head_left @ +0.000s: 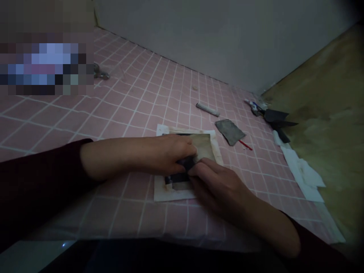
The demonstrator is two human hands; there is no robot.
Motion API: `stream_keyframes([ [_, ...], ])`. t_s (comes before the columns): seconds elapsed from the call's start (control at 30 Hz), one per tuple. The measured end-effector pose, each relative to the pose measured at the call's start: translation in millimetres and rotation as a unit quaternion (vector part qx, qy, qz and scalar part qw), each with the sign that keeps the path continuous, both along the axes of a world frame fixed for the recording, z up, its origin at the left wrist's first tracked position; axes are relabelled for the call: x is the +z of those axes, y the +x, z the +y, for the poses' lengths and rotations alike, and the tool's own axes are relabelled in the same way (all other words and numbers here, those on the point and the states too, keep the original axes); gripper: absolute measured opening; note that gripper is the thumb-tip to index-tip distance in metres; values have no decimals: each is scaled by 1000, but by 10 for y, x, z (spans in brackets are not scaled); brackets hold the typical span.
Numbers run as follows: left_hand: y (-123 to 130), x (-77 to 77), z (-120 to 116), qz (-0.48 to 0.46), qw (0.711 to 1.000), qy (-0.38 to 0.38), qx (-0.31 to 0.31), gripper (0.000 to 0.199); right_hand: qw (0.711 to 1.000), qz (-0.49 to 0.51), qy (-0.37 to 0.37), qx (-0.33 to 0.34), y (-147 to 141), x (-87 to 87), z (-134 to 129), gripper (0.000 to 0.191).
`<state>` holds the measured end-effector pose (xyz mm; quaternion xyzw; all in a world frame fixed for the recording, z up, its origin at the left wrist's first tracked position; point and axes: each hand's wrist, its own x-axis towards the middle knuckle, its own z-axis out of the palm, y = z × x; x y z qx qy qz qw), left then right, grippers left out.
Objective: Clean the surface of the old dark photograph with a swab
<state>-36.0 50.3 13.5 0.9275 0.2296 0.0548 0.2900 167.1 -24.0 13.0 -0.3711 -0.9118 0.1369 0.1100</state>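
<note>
The left hand [167, 153] and right hand [216, 189] pinch a dark strip [186, 163] on a stained paper sheet [173, 194] beneath them

Plenty of open pink-tiled worktop [113, 113] to the left of and beyond the left hand [167, 153], so a clear path out that way. Past the stained paper sheet [160, 193] and up-right of the right hand [218, 189], the lane narrows: metal tube [207, 109], grey scrap [229, 132], thin red stick [245, 145] and dark angular pieces [280, 123] sit in the way, with white tissue strip [301, 178] along the edge. White wall [199, 41] blocks the far side.
</note>
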Motion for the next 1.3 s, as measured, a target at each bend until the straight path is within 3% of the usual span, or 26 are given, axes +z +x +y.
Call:
stream_keyframes([
  [0.17, -4, -17, 7, 10, 1000, 3, -6, 10, 998, -25, -4, -49, 100, 8, -2, 9],
  [0.37, -5, -27, 8, -10, 1000, 4, -8, 4, 1000, -5, 12, -4, -12, -40, -28, 13],
  [0.57, 2, -16, 9, 5, 1000, 2, -10, 9, 998, -55, 7, -39, 71, -7, -47, 14],
  [0.73, -8, -50, 24, -18, 1000, 8, -13, 5, 999, -31, 2, 12, -12, -26, -33, 13],
  [0.93, -6, -19, 14, 8, 1000, 6, -11, 10, 997, -65, 3, -38, 138, -14, -60, 13],
  [1.1, -2, 1, 3, 9, 1000, -3, -6, 7, 1000, -28, 2, 7, 18, -54, -49, 12],
  [1.3, 1, -6, 11, 11, 1000, -5, -11, 11, 996, -66, -5, -66, 174, 13, -65, 12],
])
